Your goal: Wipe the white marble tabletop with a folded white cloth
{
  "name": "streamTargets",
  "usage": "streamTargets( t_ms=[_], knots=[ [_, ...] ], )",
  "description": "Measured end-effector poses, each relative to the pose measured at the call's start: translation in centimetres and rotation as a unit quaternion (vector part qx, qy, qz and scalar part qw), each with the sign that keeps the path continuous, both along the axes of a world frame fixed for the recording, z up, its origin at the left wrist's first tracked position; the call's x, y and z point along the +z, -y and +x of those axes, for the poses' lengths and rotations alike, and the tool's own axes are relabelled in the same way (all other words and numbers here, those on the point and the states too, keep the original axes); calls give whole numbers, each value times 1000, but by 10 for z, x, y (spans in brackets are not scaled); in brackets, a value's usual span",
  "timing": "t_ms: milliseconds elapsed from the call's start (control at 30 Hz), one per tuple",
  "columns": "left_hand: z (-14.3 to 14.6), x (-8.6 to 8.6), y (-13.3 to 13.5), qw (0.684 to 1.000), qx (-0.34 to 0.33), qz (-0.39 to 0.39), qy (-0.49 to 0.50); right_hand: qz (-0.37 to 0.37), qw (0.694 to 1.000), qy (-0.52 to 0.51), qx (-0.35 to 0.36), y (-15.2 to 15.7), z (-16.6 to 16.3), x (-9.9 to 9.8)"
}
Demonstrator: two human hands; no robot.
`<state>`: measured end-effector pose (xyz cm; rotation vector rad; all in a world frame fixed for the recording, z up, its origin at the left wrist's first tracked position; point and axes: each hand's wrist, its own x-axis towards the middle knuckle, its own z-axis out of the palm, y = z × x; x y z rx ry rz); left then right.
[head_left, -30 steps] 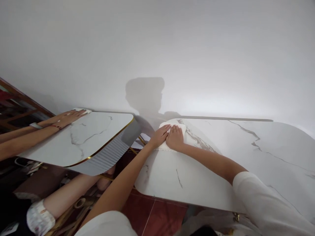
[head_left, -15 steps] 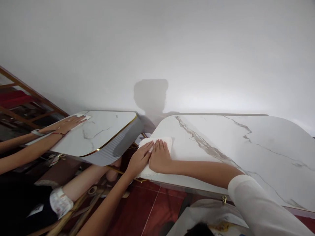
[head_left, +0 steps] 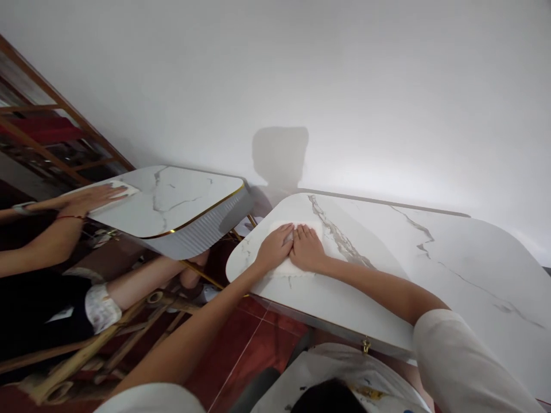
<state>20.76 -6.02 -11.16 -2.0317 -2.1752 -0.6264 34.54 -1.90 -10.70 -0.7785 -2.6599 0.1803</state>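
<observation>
Both my hands lie flat, side by side, on a white cloth (head_left: 282,268) on the white marble-look table (head_left: 387,269). My left hand (head_left: 275,248) presses the cloth's left part, fingers stretched out and together. My right hand (head_left: 306,248) presses beside it, fingers also flat. The cloth sits near the table's rounded left end. Much of it is hidden under my palms.
A second marble-look table (head_left: 172,201) with a gold rim stands to the left. Another person's hands (head_left: 88,198) press a white cloth on it. A white wall stands behind both tables. Red floor tiles (head_left: 258,338) and bamboo furniture legs lie below.
My hands and the cloth slid from the table's near left edge back inward and away from me. The other person's hands moved leftward along their table.
</observation>
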Motion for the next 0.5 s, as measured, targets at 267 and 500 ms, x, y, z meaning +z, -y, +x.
streamTargets(
  t_ms=[267,500],
  knots=[
    [-26,4,-88,996,17,16,86,5,1000,-23,-19,-89,-27,0],
    [-50,2,-141,997,16,15,73,-14,999,-28,-42,-141,-57,-2]
  ],
)
